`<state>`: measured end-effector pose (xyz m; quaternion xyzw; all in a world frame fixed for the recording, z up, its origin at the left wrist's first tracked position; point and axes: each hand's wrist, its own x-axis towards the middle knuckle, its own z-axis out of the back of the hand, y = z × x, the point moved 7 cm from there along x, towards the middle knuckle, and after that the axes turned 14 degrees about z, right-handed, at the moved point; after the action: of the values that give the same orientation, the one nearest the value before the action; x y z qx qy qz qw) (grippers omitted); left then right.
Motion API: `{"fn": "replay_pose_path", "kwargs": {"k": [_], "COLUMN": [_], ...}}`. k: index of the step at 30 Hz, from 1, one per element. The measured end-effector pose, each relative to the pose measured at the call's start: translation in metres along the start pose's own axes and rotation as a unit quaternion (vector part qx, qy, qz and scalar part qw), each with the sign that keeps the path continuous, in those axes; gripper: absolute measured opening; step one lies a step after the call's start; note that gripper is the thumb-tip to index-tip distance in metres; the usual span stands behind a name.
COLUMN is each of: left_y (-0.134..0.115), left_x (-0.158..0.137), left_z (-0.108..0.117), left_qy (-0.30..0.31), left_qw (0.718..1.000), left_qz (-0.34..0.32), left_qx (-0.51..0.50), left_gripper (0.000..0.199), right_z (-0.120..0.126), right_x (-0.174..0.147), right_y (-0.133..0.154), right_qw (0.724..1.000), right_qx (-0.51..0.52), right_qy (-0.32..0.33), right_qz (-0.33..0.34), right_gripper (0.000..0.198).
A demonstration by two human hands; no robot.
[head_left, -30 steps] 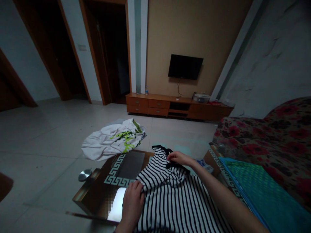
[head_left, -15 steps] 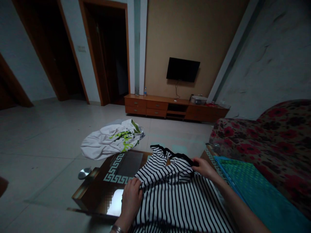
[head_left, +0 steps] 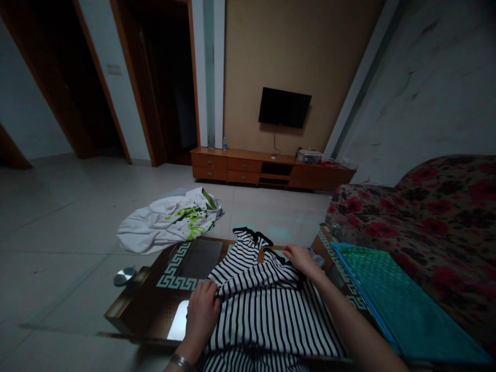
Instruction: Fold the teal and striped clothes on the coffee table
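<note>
Spreading step: left hand [head_left: 202,314] and right hand [head_left: 301,258] each pinch the striped shirt [head_left: 263,310] on the table [head_left: 132,307]; next, even tension.

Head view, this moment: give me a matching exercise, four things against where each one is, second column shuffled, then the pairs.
Things:
1. striped shirt
2. white and green garment
3. teal mat
4. television

Places:
A. hung on the far tan wall
B. at the far edge of the coffee table, hanging toward the floor
C. spread on the table under the left hand and the right hand
D. beside the floral sofa, at the right of the table

Pairs: 1-C, 2-B, 3-D, 4-A
</note>
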<state>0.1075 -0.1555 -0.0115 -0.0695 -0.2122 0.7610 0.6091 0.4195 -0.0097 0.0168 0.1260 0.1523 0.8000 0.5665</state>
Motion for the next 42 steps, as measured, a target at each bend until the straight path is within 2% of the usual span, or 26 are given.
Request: {"fn": "replay_pose_path", "kwargs": {"k": [4, 7, 10, 13, 15, 17, 19, 22, 24, 28, 31, 33, 35, 37, 42], "left_y": [0.000, -0.001, -0.001, -0.001, 0.000, 0.000, 0.000, -0.001, -0.001, 0.002, 0.007, 0.011, 0.013, 0.013, 0.016], "left_x": [-0.001, -0.001, -0.001, -0.001, -0.001, -0.001, -0.001, -0.001, -0.001, -0.002, 0.002, 0.008, 0.015, 0.023, 0.035], "left_z": [0.001, 0.002, 0.003, 0.003, 0.003, 0.004, 0.005, 0.006, 0.005, 0.004, 0.003, 0.004, 0.008, 0.015, 0.023], "left_qy": [-0.004, -0.005, -0.004, -0.002, -0.001, 0.002, 0.004, 0.007, 0.007, 0.009, 0.032, 0.069, 0.113, 0.146, 0.182], "left_qw": [1.000, 1.000, 1.000, 1.000, 1.000, 1.000, 1.000, 1.000, 1.000, 0.999, 0.995, 0.987, 0.975, 0.963, 0.943], "left_qz": [0.007, 0.013, 0.012, 0.006, 0.002, 0.002, 0.005, 0.013, 0.018, 0.018, 0.013, 0.015, 0.027, 0.044, 0.073], "left_qx": [0.000, -0.003, -0.007, -0.012, -0.014, -0.016, -0.018, -0.019, -0.022, -0.047, -0.095, -0.142, -0.189, -0.223, -0.269], "left_gripper": [0.023, 0.022, 0.022, 0.022, 0.023, 0.023, 0.024, 0.025, 0.025, 0.025, 0.030, 0.030, 0.027, 0.024, 0.024], "right_z": [-0.024, -0.029, -0.013, 0.022, 0.045, 0.058, 0.061, 0.057, 0.056, 0.062, 0.071, 0.081, 0.094, 0.103, 0.101], "right_x": [0.016, 0.011, 0.000, -0.010, -0.016, -0.018, -0.017, -0.015, -0.015, -0.021, -0.026, -0.028, -0.028, -0.024, 0.012], "right_y": [-0.008, -0.013, -0.010, -0.001, 0.008, 0.021, 0.032, 0.037, 0.037, 0.045, 0.047, 0.050, 0.055, 0.061, 0.064], "right_qw": [0.998, 0.994, 0.991, 0.979, 0.965, 0.959, 0.954, 0.961, 0.973, 0.983, 0.982, 0.979, 0.971, 0.963, 0.958], "right_qx": [0.036, 0.081, 0.125, 0.194, 0.229, 0.249, 0.263, 0.246, 0.199, 0.065, -0.008, -0.037, -0.030, 0.022, 0.159], "right_qy": [0.045, 0.069, 0.043, -0.060, -0.108, -0.088, -0.041, 0.008, 0.006, -0.027, -0.032, -0.050, -0.085, -0.115, -0.148], "right_qz": [-0.033, -0.029, -0.006, 0.028, 0.063, 0.107, 0.135, 0.124, 0.119, 0.170, 0.184, 0.194, 0.221, 0.244, 0.186], "right_gripper": [0.021, 0.015, 0.014, 0.022, 0.036, 0.043, 0.039, 0.031, 0.032, 0.039, 0.032, 0.024, 0.017, 0.015, 0.026]}}
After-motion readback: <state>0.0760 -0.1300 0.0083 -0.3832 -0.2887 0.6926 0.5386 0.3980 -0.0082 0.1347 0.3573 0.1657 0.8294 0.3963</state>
